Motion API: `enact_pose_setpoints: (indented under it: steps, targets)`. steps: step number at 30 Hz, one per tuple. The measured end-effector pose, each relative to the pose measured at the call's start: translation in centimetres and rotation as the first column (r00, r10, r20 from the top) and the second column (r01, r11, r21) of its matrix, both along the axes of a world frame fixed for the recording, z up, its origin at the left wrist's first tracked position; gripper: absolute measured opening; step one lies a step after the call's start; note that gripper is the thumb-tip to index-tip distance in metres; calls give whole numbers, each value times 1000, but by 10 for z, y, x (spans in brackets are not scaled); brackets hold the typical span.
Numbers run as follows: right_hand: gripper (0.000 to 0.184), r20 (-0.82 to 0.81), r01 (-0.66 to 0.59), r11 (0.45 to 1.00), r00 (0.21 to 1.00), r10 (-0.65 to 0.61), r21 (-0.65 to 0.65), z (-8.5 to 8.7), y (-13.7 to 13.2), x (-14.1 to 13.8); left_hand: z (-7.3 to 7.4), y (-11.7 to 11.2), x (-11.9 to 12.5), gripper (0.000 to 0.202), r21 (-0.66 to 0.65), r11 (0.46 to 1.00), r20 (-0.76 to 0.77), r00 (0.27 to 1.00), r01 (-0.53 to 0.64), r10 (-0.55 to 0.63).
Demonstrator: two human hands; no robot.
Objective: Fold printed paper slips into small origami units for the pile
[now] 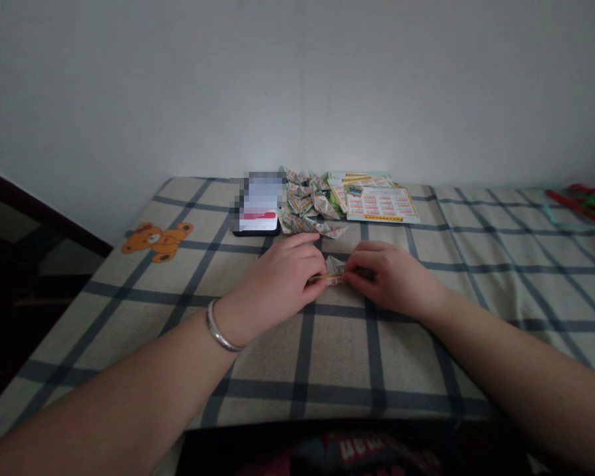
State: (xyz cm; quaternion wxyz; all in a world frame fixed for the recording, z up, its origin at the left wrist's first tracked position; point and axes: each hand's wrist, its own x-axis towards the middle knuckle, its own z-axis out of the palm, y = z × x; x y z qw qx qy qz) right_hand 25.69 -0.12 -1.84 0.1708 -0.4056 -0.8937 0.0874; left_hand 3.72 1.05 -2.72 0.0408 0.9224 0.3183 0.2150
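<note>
A small folded paper piece (335,270), printed and partly standing up in a point, is pinched between my two hands over the checked cloth. My left hand (292,268) grips its left end with thumb and fingers, and a silver bangle circles that wrist. On the other end, the thumb and fingertips of my right hand (389,274) are closed. The fingers cover much of the paper. Just beyond lie several folded paper boats (310,201) in a cluster. To their right is a stack of flat printed calendar sheets (379,203).
A phone (258,205) with a lit, blurred screen lies left of the folded papers. An orange teddy bear picture (157,242) is on the checked tablecloth (258,370) at the left. Red and green items (588,205) sit at the far right. A wall (297,86) rises behind.
</note>
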Motion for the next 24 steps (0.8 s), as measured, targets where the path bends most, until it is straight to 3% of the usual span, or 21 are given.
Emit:
enact_pose_setpoints:
  steps: [6,18,24]
  targets:
    - [13,6,27,1000,1000,-27,-14,-4,3,0,-1,4,1,20,-6,1000,62,998,25,-25]
    - [8,0,72,997,997,-73,-30,-3,5,-2,-4,2,2,6,-29,999,30,999,-22,23]
    - [10,43,95,995,995,-95,-6,-3,4,-3,-9,6,1,5,-30,999,70,997,24,-22]
